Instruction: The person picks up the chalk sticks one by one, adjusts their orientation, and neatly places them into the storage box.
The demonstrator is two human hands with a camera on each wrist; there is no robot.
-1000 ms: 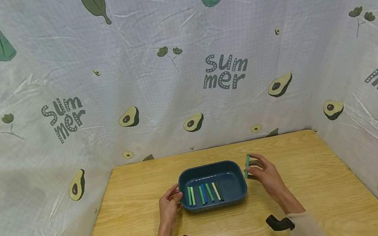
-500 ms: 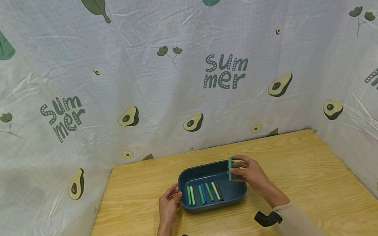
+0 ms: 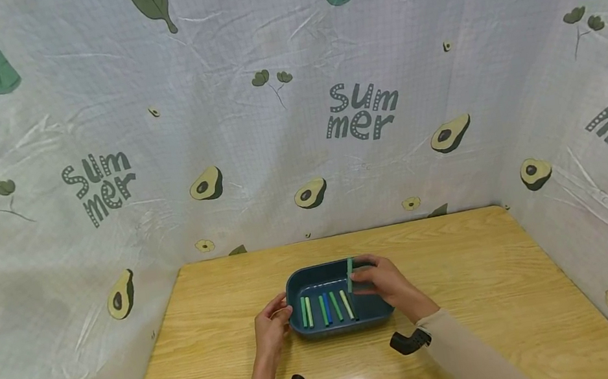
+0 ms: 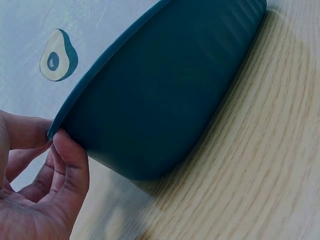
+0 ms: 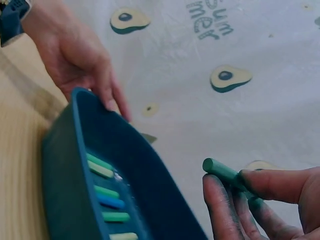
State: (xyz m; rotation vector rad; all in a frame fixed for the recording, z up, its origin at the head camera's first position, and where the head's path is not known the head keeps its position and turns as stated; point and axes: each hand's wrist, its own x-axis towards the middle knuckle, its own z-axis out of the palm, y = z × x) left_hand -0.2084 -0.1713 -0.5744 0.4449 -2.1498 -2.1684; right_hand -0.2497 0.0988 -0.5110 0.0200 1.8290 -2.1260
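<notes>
My left hand [image 3: 272,330] pinches the left end of a dark blue plastic tray [image 3: 374,311]; in the left wrist view the thumb and fingers close on its rim [image 4: 100,71]. My right hand [image 3: 391,282] holds a green chalk stick [image 3: 350,275] over the tray's right half. Up close, the chalk [image 5: 222,171] sits between thumb and fingers, and green dust marks the fingertips. Inside the tray several chalks lie in a row: green [image 3: 304,312], pale yellow [image 3: 347,305], and a blue one [image 3: 327,308]. My right hand hides part of the tray's right end.
Under the tray is a wooden table [image 3: 219,294]. A white curtain printed with avocados [image 3: 310,194] and leaves hangs behind the table and along both sides. Black wrist cameras [image 3: 411,341] sit on both forearms.
My right hand has carried the green chalk leftward, from outside the tray's right end to above its inside. The left hand has stayed on the tray, and the tray stands where it was.
</notes>
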